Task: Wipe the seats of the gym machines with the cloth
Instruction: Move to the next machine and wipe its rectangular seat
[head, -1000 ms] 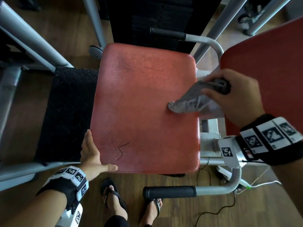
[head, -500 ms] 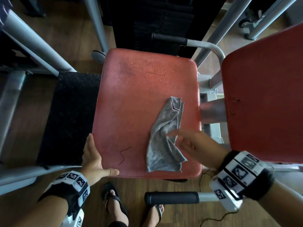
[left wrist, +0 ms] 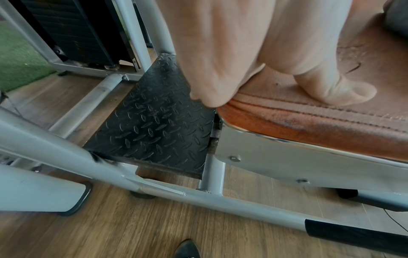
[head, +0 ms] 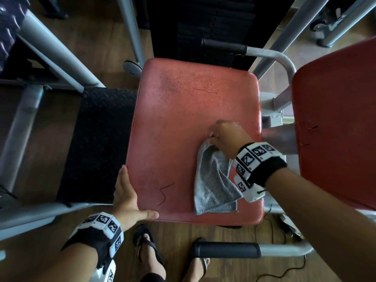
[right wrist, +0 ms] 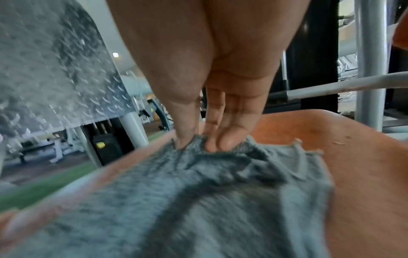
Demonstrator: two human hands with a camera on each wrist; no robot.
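The worn red seat [head: 183, 119] fills the middle of the head view. A crumpled grey cloth [head: 213, 184] lies on its near-right part. My right hand [head: 213, 137] sits at the cloth's far end, and its thumb and fingertips [right wrist: 223, 143] pinch a bunch of the cloth [right wrist: 198, 200] against the seat [right wrist: 353, 157]. At the seat's near-left corner rests my left hand [head: 130, 198]. Its straight fingers [left wrist: 209, 83] lie down the side of the seat [left wrist: 309, 125], with the thumb on top.
A second red pad [head: 335, 129] stands close on the right. Black grip handles sit near [head: 225, 250] and far [head: 223, 47] of the seat. A black tread plate [head: 97, 143] and grey frame tubes [head: 61, 58] lie left. My sandalled feet [head: 150, 249] stand below the seat's front edge.
The right hand held the cloth and a dark object beside the seat. The cloth then lay spread on the seat, and the hand now pinches its far end. The left hand stayed put.
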